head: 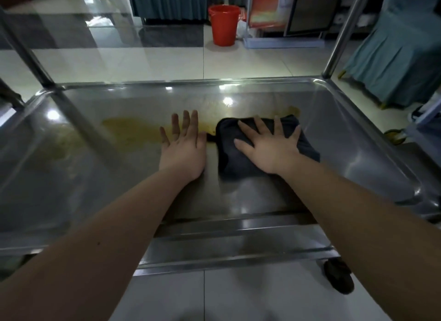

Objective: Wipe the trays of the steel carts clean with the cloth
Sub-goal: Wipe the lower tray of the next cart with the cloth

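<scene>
In the tray (346,139) of the steel cart, right of centre, the dark cloth (229,158) lies folded flat on the steel.

Right hand (269,148): pressed on top of the cloth, fingers straight and spread wide, nothing gripped.

Left hand (183,148): palm down just beside the cloth, fingers straight and close together. It appears to rest on bare steel as a brace.

Step in hand, as I read it: wiping the tray floor, part done. A yellowish smear (133,132) runs left from the cloth's edge, passing under the left fingertips. A smaller patch shows behind the cloth.

The next move probably calls for steady downward pressure, a push of the cloth leftward through the smear, and the left hand lifted out of the way.

Not clear:
- Glare and a blurred post (35,58) veil the tray's left side, so the smear's extent there is uncertain.
- The cloth's underside is hidden.
- The forearms cover part of the near rim.
- No other tray can be judged.
</scene>
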The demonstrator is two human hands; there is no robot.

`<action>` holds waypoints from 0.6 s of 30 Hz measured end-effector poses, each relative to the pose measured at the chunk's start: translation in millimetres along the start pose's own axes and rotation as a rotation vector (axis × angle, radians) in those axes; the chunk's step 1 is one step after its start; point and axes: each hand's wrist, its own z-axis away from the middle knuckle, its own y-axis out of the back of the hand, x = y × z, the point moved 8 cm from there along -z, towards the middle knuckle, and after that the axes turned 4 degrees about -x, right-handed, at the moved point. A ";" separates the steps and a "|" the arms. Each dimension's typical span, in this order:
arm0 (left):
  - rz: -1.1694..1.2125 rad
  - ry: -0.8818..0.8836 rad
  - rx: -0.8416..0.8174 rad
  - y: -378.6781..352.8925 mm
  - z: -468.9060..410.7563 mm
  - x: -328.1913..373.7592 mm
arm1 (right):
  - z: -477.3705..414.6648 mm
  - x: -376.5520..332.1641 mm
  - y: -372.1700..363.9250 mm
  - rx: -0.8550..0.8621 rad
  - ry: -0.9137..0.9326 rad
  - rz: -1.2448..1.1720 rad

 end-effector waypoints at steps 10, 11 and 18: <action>-0.135 -0.004 -0.029 -5.2 0.5 4.6 | -60.8 -16.9 15.4 -0.090 -0.050 -0.036; -0.120 -0.005 -0.028 -4.0 1.9 4.4 | -53.9 -14.9 14.1 -0.110 -0.040 -0.035; -0.086 -0.018 -0.019 3.1 7.1 8.5 | 41.7 -1.9 -0.9 -0.105 0.051 -0.004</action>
